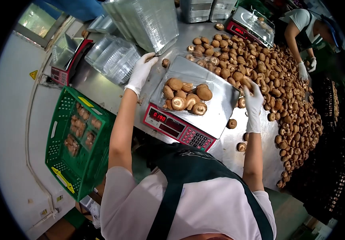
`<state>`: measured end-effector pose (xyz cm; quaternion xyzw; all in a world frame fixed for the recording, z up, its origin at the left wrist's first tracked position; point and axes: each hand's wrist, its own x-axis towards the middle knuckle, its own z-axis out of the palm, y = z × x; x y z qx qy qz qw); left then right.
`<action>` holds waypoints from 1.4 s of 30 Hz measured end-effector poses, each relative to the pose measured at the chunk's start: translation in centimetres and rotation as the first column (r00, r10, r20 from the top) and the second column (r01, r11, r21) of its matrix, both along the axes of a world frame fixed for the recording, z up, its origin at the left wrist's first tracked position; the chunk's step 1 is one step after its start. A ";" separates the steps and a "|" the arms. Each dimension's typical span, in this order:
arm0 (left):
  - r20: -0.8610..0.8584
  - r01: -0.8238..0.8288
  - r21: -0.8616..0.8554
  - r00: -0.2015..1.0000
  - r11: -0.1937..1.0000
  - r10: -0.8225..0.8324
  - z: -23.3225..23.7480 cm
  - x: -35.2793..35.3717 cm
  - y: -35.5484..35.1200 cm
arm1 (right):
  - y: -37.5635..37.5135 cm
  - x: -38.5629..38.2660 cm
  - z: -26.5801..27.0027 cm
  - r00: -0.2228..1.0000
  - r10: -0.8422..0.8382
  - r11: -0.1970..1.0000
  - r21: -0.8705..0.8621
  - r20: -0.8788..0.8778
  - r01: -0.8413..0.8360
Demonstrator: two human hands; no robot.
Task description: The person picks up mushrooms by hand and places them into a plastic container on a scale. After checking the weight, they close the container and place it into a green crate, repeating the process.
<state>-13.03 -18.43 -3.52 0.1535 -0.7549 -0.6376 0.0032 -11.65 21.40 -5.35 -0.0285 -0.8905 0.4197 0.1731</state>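
A clear plastic tray (pixel 159 96) with several brown mushrooms (pixel 179 103) in it rests on the steel pan of a red scale (pixel 176 129), whose display reads 0190. My left hand (pixel 141 73), in a white glove, is at the tray's upper left corner, beside the tall stacks of clear trays (pixel 144 22); its fingers are bent and what they touch is hard to make out. Right of the pan, my gloved right hand (pixel 253 105) has its fingers round a brown mushroom (pixel 246 83) at the edge of the large mushroom pile (pixel 260 68).
A green crate (pixel 105 132) with packed mushroom trays stands at the left. Near it are another red scale (pixel 60 75) and nested clear containers (pixel 114 58). A third scale (pixel 244 32) is at the back. A co-worker (pixel 300 32) in white gloves leans over the pile at upper right.
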 end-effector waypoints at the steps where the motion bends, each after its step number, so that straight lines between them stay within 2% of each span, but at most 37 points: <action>1: -0.012 -0.004 0.017 1.000 1.000 0.005 0.3 0.0 0.1 | 1.4 0.4 -0.4 0.999 -0.038 0.996 -0.080 0.029 0.041; 4: -0.014 -0.002 0.018 1.000 1.000 0.002 0.3 -0.4 0.1 | 4.4 2.2 -1.7 0.985 -0.146 0.989 0.041 0.088 0.143; 6: 0.013 0.032 0.004 0.999 0.999 -0.032 0.3 -1.3 0.4 | 7.2 2.5 -5.1 0.985 -0.172 0.974 0.152 0.026 0.166; 8: 0.009 0.030 -0.007 1.000 1.000 -0.030 0.5 -2.0 1.1 | 8.0 3.2 -6.2 0.983 -0.186 0.966 0.182 -0.005 0.184; 10: 0.031 0.080 -0.024 0.996 0.996 -0.080 -0.1 -3.1 1.5 | 8.0 3.8 -6.5 0.951 -0.263 0.925 0.323 0.165 0.200; 11: 0.021 0.071 -0.017 0.997 0.997 -0.070 -0.6 -3.6 1.8 | 8.8 3.8 -7.9 0.975 -0.204 0.878 0.458 0.092 0.141; 12: 0.017 0.072 -0.020 0.997 0.997 -0.072 -1.3 -4.3 1.9 | 10.6 3.3 -11.6 0.950 -0.245 0.866 0.484 0.193 0.125; 14: 0.066 0.081 0.010 0.995 0.997 -0.081 -2.1 -5.3 2.3 | 8.7 4.5 -9.6 0.945 -0.146 0.899 0.438 0.292 0.004; 15: 0.110 0.066 0.123 0.991 0.990 -0.079 -0.9 -4.9 3.1 | 8.6 4.4 -10.2 0.947 -0.159 0.886 0.464 0.280 0.012; 16: 0.106 0.062 0.123 0.992 0.990 -0.075 -1.1 -5.1 3.2 | 8.6 4.2 -10.6 0.949 -0.155 0.886 0.464 0.276 0.010; 18: 0.097 0.099 0.221 0.988 0.970 -0.123 -2.0 -5.7 3.2 | 8.6 3.7 -11.2 0.959 -0.233 0.874 0.467 0.160 0.134; 19: 0.069 0.104 0.207 0.990 0.973 -0.121 -2.1 -5.7 3.3 | 7.4 4.0 -8.5 0.938 -0.225 0.914 0.390 0.264 0.109; 20: 0.066 0.107 0.205 0.990 0.973 -0.123 -2.1 -5.6 3.4 | 6.2 4.2 -6.3 0.938 -0.226 0.915 0.389 0.261 0.113; 22: 0.053 0.114 0.331 0.989 0.937 -0.140 -1.7 -5.4 3.5 | 4.6 4.4 -3.5 0.948 -0.132 0.989 0.106 0.288 0.105; 23: 0.047 0.121 0.330 0.988 0.936 -0.144 -1.3 -5.2 3.5 | 4.4 4.3 -3.9 0.974 -0.114 0.990 0.100 0.194 0.096; 25: -0.109 0.031 0.553 0.993 0.833 0.035 0.8 -3.6 3.5 | 2.6 5.0 -1.4 0.975 -0.017 0.991 -0.126 0.224 0.046; 26: -0.144 0.081 0.561 0.990 0.824 0.001 1.9 -2.4 3.3 | 1.9 5.3 -0.7 0.977 0.035 0.969 -0.245 0.211 0.018; 27: -0.168 0.111 0.475 0.985 0.873 -0.034 2.8 -0.9 3.1 | 1.0 5.8 0.1 0.980 0.063 0.976 -0.219 0.191 -0.020; 28: -0.188 0.138 0.384 0.980 0.913 -0.069 3.3 0.7 2.9 | 0.5 6.1 0.5 0.971 0.159 0.959 -0.261 0.179 -0.108; 29: -0.230 0.221 0.174 0.957 0.960 -0.178 3.2 2.4 2.3 | -0.1 6.5 0.5 0.964 0.231 0.931 -0.318 0.130 -0.180; 30: -0.247 0.287 -0.047 0.925 0.957 -0.290 3.1 4.1 2.0 | -0.8 6.9 0.4 0.951 0.301 0.894 -0.370 0.077 -0.253; 32: -0.195 0.236 -0.395 0.923 0.888 -0.332 2.5 8.1 2.6 | -2.7 8.0 2.1 0.913 0.357 0.877 -0.407 0.195 -0.256; 34: -0.048 0.241 -0.392 0.958 0.888 -0.281 0.7 10.7 2.8 | -4.4 8.8 2.9 0.856 0.414 0.842 -0.488 0.310 -0.231; 35: 0.014 0.260 -0.051 0.966 0.964 -0.259 0.5 11.6 2.9 | -4.6 8.7 1.7 0.802 0.456 0.849 -0.458 0.386 -0.263; 36: 0.010 0.262 -0.051 0.965 0.964 -0.261 0.3 12.1 3.0 | -5.2 8.6 1.4 0.740 0.491 0.853 -0.429 0.460 -0.299; 38: 0.111 0.147 0.068 0.982 0.987 -0.154 -0.5 12.7 2.8 | -6.5 8.8 1.3 0.670 0.508 0.858 -0.391 0.541 -0.335; 39: 0.134 0.159 0.184 0.974 0.970 -0.185 -0.8 12.8 2.7 | -7.4 9.0 1.5 0.638 0.535 0.822 -0.518 0.554 -0.239; 40: 0.127 0.155 0.183 0.975 0.971 -0.179 -1.0 13.0 2.8 | -7.8 9.1 0.2 0.637 0.614 0.686 -0.715 0.466 -0.138; 42: 0.121 0.101 0.324 0.982 0.940 -0.147 -1.2 13.4 3.3 | -8.1 9.1 0.1 0.661 0.657 0.503 -0.864 0.362 -0.027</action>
